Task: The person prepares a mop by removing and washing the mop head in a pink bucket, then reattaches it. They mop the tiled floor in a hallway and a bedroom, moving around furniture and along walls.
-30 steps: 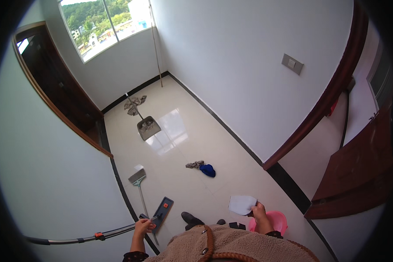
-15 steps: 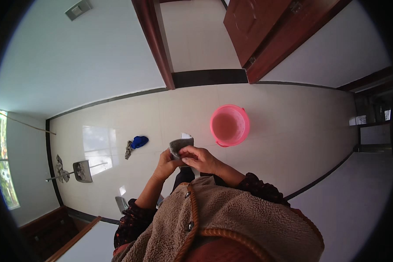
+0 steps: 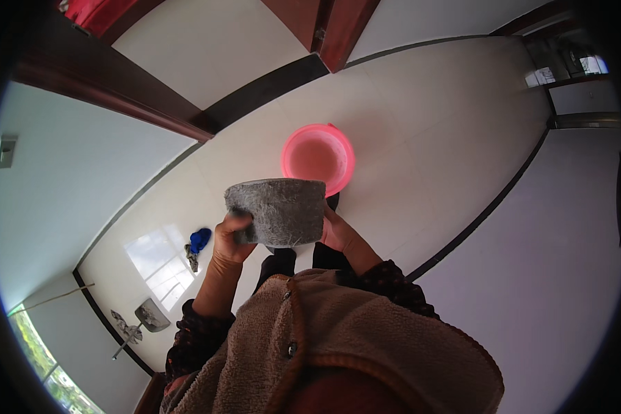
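A grey, fuzzy mop pad is stretched out between my two hands in front of my body. My left hand grips its left end, with the thumb across the front face and the other fingers partly hidden. At the right end, my right hand is closed on the edge, its fingertips behind the pad. Just beyond the pad stands a pink bucket with cloudy brownish liquid inside. The pad's upper edge overlaps the bucket's near rim in view, without visible contact.
A blue cloth and a patterned rag lie on the pale tiled floor to the left. Farther left are a dustpan and a thin stick by the wall. A doorway with a dark threshold opens ahead.
The pad was bunched up between my fingers and is now spread wide and raised. My hands have moved apart. The view has turned, so the bucket appears further left and higher.
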`<act>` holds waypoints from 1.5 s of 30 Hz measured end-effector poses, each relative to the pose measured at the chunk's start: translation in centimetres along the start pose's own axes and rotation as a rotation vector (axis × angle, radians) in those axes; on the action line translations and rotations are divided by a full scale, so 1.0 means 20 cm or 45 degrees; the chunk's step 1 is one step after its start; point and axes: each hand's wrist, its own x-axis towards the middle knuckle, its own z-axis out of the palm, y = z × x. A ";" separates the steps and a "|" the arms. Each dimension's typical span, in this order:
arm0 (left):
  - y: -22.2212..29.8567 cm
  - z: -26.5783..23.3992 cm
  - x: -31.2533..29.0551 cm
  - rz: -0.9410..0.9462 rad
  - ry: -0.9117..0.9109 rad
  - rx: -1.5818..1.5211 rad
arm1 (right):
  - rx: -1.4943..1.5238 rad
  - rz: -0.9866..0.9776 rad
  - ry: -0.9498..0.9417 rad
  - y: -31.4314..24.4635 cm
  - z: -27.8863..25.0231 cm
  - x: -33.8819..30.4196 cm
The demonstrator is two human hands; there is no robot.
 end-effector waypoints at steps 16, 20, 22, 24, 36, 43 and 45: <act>-0.50 -0.36 0.94 -0.020 0.653 0.390 | -0.427 -0.215 0.316 -0.66 -0.72 0.27; -0.59 -0.59 1.30 -0.011 0.689 1.192 | -1.070 -0.352 1.010 -0.50 -1.11 0.58; -0.67 -0.77 1.40 0.235 0.644 1.821 | -1.442 -0.391 1.138 -0.47 -1.18 0.67; -0.67 -0.80 1.48 0.133 0.584 1.821 | -1.619 -0.369 1.190 -0.41 -1.33 0.83; -0.71 -1.16 1.71 -0.386 0.137 1.494 | -2.488 -0.002 1.175 0.31 -2.08 1.93; -0.78 -1.27 1.78 -0.432 0.292 1.099 | -1.946 -0.039 0.981 0.25 -2.28 1.84; -0.79 -1.29 1.83 -0.532 0.471 0.868 | -1.654 -0.295 0.959 0.12 -2.03 1.70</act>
